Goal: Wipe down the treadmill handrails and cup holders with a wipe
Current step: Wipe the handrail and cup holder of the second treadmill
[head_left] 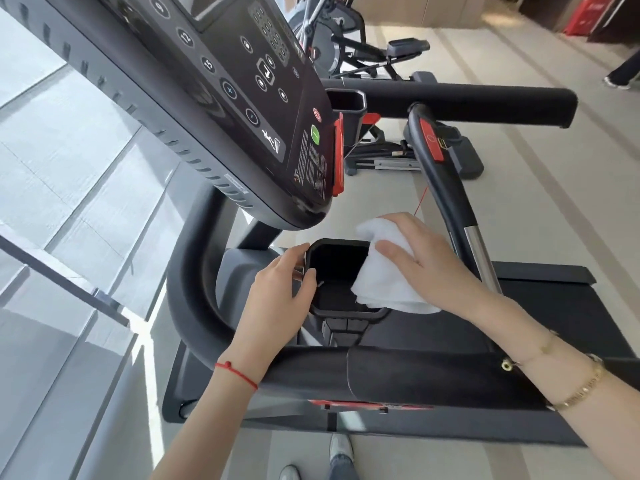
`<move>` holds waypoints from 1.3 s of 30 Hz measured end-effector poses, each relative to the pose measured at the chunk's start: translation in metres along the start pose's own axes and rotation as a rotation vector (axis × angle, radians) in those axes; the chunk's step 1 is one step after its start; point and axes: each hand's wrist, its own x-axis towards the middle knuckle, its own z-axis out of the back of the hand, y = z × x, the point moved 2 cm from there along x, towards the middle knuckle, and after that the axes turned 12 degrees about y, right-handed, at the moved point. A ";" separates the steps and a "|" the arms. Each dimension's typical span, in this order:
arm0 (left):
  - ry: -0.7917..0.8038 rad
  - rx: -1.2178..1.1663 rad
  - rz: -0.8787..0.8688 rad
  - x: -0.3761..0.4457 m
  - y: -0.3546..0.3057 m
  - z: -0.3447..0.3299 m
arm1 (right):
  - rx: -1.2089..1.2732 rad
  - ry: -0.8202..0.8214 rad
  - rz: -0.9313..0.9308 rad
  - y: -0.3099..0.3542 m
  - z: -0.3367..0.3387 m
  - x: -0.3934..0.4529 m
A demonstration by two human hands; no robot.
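Observation:
A black, square cup holder (332, 308) sits below the treadmill console. My left hand (277, 292) grips its left rim, thumb over the edge. My right hand (429, 265) holds a white folded wipe (384, 282) against the holder's right rim, with part of the wipe hanging into the opening. A second cup holder (346, 102) shows on the console's far side. The near handrail (398, 372) runs under both my forearms. The far handrail (478, 98) stretches to the right.
The dark console (242, 109) with round buttons overhangs the cup holder. A curved bar (446, 188) with a red tab and a silver section rises just right of my right hand. The treadmill belt (540, 320) lies beneath. Another exercise machine (349, 46) stands behind.

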 end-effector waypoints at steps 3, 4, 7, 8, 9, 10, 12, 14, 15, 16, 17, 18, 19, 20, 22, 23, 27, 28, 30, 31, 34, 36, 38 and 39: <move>0.060 0.005 0.020 -0.007 0.001 0.001 | 0.004 0.042 0.079 0.019 0.006 -0.024; 0.080 0.022 0.019 -0.011 0.001 0.002 | 0.005 0.072 0.085 0.025 0.004 -0.029; 0.103 0.046 -0.022 -0.024 0.000 0.006 | 0.005 0.136 0.090 0.037 -0.005 -0.037; 0.099 0.051 -0.039 -0.028 0.000 0.008 | 0.003 0.148 0.093 0.040 -0.008 -0.037; 0.090 0.057 -0.052 -0.031 0.000 0.010 | 0.002 0.166 0.095 0.042 -0.011 -0.036; 0.078 0.060 -0.061 -0.034 0.000 0.012 | -0.002 0.193 0.092 0.043 -0.016 -0.035; 0.050 0.068 -0.079 -0.039 0.000 0.016 | -0.028 0.252 0.064 0.044 -0.029 -0.033; 0.030 0.075 -0.095 -0.042 0.000 0.019 | -0.073 0.273 0.041 0.047 -0.046 -0.033; 0.029 0.077 -0.096 -0.043 0.000 0.020 | -0.094 0.258 0.047 0.051 -0.054 -0.032; 0.033 0.079 -0.094 -0.044 0.000 0.021 | -0.105 0.235 0.061 0.055 -0.062 -0.030; 0.038 0.083 -0.090 -0.045 0.001 0.021 | -0.103 0.212 0.072 0.060 -0.068 -0.027; 0.043 0.091 -0.087 -0.046 0.001 0.021 | -0.095 0.194 0.076 0.064 -0.071 -0.026; 0.047 0.104 -0.086 -0.047 0.000 0.020 | -0.092 0.180 0.073 0.066 -0.073 -0.026; 0.050 0.121 -0.083 -0.048 -0.001 0.019 | -0.098 0.172 0.065 0.065 -0.072 -0.028; 0.054 0.148 -0.074 -0.050 -0.002 0.018 | -0.121 0.175 0.032 0.056 -0.062 -0.040; 0.054 0.154 -0.069 -0.050 -0.003 0.017 | -0.121 0.180 0.013 0.048 -0.055 -0.047; 0.053 0.173 -0.064 -0.050 -0.004 0.016 | -0.153 0.181 0.051 0.038 -0.045 -0.056; 0.049 0.171 -0.066 -0.050 -0.003 0.016 | -0.180 0.169 0.070 0.044 -0.049 -0.049; 0.044 0.159 -0.059 -0.049 0.000 0.015 | -0.211 0.154 0.114 0.056 -0.064 -0.035; 0.046 0.158 -0.054 -0.049 0.001 0.014 | -0.212 0.152 0.143 0.059 -0.071 -0.031; 0.045 0.152 -0.054 -0.045 0.003 0.015 | -0.076 0.132 0.167 0.055 -0.072 -0.033; 0.032 0.152 -0.055 -0.039 0.002 0.015 | 0.048 0.027 0.129 0.042 -0.053 -0.038; 0.027 0.157 -0.033 -0.032 0.001 0.012 | 0.025 -0.117 0.075 0.026 -0.030 -0.031; 0.024 0.164 -0.017 -0.029 0.000 0.010 | -0.011 -0.147 0.051 0.019 -0.021 -0.023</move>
